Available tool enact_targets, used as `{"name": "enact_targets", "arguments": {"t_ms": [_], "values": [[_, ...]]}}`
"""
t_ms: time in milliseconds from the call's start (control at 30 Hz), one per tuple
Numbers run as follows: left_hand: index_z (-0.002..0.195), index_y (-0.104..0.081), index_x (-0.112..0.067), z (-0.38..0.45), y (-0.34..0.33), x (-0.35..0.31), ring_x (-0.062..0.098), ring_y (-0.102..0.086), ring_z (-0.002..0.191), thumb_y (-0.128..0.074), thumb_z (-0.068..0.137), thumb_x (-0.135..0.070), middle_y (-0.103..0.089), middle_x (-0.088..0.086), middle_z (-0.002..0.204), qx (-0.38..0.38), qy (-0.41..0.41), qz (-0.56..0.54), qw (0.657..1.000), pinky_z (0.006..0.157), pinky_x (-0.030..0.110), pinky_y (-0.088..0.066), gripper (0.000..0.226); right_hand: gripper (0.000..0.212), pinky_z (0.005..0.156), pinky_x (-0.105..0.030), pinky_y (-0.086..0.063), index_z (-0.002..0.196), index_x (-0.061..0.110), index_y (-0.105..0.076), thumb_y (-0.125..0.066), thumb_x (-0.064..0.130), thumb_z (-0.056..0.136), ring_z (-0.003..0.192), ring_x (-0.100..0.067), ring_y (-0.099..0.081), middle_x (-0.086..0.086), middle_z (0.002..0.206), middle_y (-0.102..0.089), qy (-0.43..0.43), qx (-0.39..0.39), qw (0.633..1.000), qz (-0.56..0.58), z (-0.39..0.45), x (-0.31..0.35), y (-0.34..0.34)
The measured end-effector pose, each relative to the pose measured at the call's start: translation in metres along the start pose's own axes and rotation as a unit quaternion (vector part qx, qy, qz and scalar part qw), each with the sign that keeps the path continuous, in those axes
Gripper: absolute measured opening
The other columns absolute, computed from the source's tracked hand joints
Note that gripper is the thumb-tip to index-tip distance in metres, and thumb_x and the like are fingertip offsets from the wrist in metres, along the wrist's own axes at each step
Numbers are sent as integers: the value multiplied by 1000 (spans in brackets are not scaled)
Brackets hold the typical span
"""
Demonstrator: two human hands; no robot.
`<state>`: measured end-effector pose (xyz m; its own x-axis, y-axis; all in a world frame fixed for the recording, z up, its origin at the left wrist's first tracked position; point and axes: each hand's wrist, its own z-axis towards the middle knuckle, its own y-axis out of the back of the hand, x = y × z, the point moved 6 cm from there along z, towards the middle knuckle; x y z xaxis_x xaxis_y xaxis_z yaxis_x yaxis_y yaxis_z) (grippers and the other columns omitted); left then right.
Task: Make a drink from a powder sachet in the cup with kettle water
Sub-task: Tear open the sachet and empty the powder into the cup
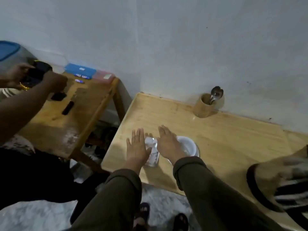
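A white cup (189, 146) stands on the light wooden table (225, 134), partly hidden by my right wrist. A silvery powder sachet (152, 152) lies flat just left of the cup. My left hand (137, 147) hovers palm down, fingers spread, over the sachet's left edge. My right hand (167, 143) is held flat and open between the sachet and the cup. Neither hand grips anything. No kettle is in view.
A wooden holder (204, 105) with spoons (215, 94) stands at the back by the wall. A striped cloth item (286, 185) lies at the table's right front. On the left, another person's arm (25, 104) reaches over a second wooden table (80, 110) with blue boxes (80, 70).
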<state>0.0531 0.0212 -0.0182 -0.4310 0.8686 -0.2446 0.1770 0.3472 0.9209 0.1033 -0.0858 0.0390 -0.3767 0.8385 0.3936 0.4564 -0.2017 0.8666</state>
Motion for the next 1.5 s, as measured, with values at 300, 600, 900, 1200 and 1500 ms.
{"name": "enact_targets", "arguments": {"t_ms": [300,600,900,1200,1500], "values": [[155,-2,-16,9,-24,11,23,13,151,-49,90,-54,7,3,165,102,-16,0,995,122,44,-6,89,43,97,-36,-42,131,5,-40,-46,4,88,118,-33,-50,-17,132,-48,-35,56,995,-75,39,-1,-30],[149,-26,-19,19,-30,21,23,-1,152,-62,84,-47,-15,2,162,56,-41,-43,997,116,39,-22,80,35,91,-44,-49,121,10,-50,-52,14,86,107,-35,-58,-15,118,-59,-74,40,990,-117,60,-4,-42],[107,-63,-15,32,14,19,20,-64,89,-52,94,-30,-69,6,103,-13,8,-300,954,78,29,-51,23,17,76,-28,-41,93,8,-67,-52,7,84,95,-31,-58,-15,104,-67,-117,-3,983,140,54,-1,-17],[100,-71,-13,33,78,-38,20,-60,78,-55,93,-20,-74,8,93,16,-123,-337,933,71,23,-41,19,9,67,-21,-37,79,8,-68,-60,4,78,68,-15,-53,-1,65,-63,-89,-151,954,244,18,-7,71],[87,-67,-20,12,107,-110,29,-61,84,-49,96,-28,-70,11,86,-17,-175,-332,927,74,34,-46,22,9,64,-23,-38,72,10,-65,-69,3,75,63,-14,-50,-2,64,-57,-45,-228,939,253,-25,-36,128]]}}
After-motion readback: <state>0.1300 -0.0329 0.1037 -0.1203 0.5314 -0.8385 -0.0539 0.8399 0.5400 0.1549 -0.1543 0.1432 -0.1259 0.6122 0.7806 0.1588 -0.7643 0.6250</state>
